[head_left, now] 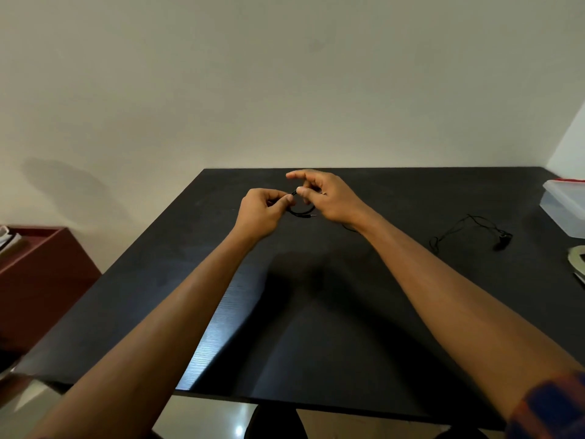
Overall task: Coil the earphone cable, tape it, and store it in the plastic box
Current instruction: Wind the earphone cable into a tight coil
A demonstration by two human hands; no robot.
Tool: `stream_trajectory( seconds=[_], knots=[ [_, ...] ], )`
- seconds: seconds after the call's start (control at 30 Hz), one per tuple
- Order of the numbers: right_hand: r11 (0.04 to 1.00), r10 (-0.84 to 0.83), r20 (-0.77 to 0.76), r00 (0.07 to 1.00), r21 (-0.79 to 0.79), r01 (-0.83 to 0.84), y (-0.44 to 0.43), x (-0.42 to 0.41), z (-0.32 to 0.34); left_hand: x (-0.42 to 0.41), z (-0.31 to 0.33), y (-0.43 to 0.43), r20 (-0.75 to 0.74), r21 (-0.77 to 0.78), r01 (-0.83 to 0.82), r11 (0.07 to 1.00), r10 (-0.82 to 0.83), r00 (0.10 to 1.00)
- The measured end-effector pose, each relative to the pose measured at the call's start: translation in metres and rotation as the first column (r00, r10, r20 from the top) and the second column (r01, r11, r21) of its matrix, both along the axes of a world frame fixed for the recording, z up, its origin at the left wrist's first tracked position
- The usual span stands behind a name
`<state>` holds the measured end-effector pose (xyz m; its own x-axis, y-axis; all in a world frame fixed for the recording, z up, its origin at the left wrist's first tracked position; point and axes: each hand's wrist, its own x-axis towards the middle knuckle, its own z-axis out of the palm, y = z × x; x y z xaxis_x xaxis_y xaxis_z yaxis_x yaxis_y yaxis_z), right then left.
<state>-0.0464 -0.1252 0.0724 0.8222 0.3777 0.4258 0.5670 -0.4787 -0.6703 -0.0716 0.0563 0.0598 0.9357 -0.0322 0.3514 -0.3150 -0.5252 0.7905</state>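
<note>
A: Both hands are raised over the far middle of the table (348,312). The left hand (264,213) pinches the cable (297,213) between thumb and curled fingers. Why there?
B: An anchor, I judge. The plug (312,215) end hangs just below in one small loop. The right hand (329,198) pinches the same strand close beside it, thumb against bent fingers, forefinger poking out straight.
A: Rest of the cable?
B: It trails under the right wrist and lies loose on the table, earbuds (503,241) at the far right end. Coiling looks barely begun.
A: Arms?
B: Both stretched forward, hands nearly touching. The box (560,213) and tape (576,258) sit at the right edge, likely parked for later.
</note>
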Motion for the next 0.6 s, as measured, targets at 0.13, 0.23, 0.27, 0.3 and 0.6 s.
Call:
stream_trajectory(
  seconds=[0.13,0.23,0.27,0.3,0.6],
  knots=[
    [0.991,0.005,-0.096,0.995,0.131,0.007,-0.005,0.001,-0.002,0.000,-0.004,-0.003,0.031,-0.069,-0.036,0.997,0.038,0.999],
    [0.984,0.030,-0.138,0.990,0.178,-0.005,-0.009,0.000,-0.005,0.002,-0.006,-0.003,0.024,-0.146,-0.031,0.989,0.035,0.999],
    [0.981,0.027,-0.142,0.989,0.192,0.000,-0.010,-0.001,-0.006,0.002,-0.007,-0.003,0.014,-0.171,-0.027,0.985,0.029,0.999],
    [0.980,0.014,-0.137,0.990,0.198,0.013,-0.010,-0.001,-0.007,0.002,-0.007,-0.003,0.006,-0.186,-0.026,0.982,0.027,1.000],
    [0.998,-0.049,-0.038,0.998,0.025,0.050,-0.009,0.002,0.002,0.000,-0.009,0.000,0.039,-0.048,-0.024,0.999,0.026,0.999]
  ],
)
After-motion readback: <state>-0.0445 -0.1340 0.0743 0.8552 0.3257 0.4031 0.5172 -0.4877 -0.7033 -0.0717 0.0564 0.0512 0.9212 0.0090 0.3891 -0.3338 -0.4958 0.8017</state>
